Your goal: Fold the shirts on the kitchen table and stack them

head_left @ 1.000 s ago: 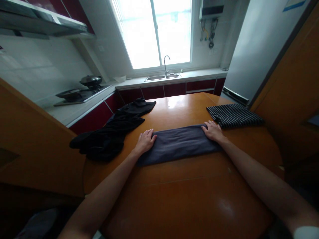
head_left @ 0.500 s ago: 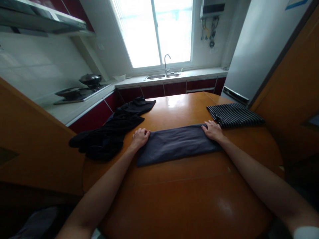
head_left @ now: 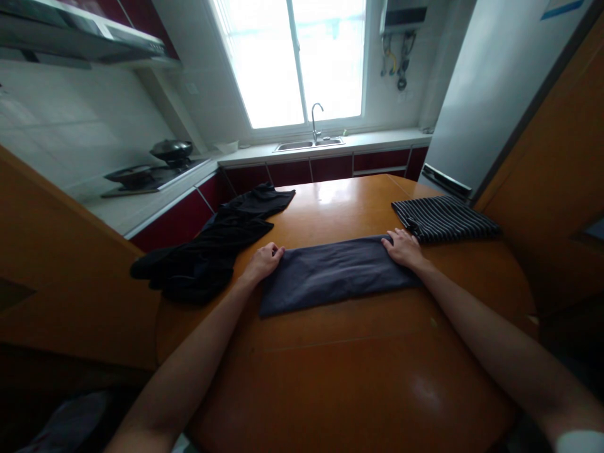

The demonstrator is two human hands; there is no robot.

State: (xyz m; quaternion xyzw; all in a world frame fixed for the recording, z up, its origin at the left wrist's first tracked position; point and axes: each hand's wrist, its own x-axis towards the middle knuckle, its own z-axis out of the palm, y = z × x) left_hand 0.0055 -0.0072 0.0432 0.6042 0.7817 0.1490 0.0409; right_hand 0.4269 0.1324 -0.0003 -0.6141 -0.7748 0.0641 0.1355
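A folded grey-blue cloth (head_left: 337, 274) lies flat as a long strip on the wooden table (head_left: 358, 377). At its far left corner is my left hand (head_left: 265, 261), its fingers curled closed on the cloth's edge. My right hand (head_left: 402, 247) rests on the far right corner with its fingers apart, pressing on the fabric. A folded black-and-white striped cloth (head_left: 448, 218) lies just beyond my right hand. To the left of my left hand is a loose pile of black clothes (head_left: 207, 251).
Beyond the table, a counter (head_left: 255, 154) holds a sink (head_left: 309, 145) with a tall tap. A stove (head_left: 165, 173) with pans stands at the left. The fridge (head_left: 500, 82) is at the right, and wooden panels flank both sides.
My left hand's fingers have drawn in slightly at the cloth's corner. My right hand and the garments look the same.
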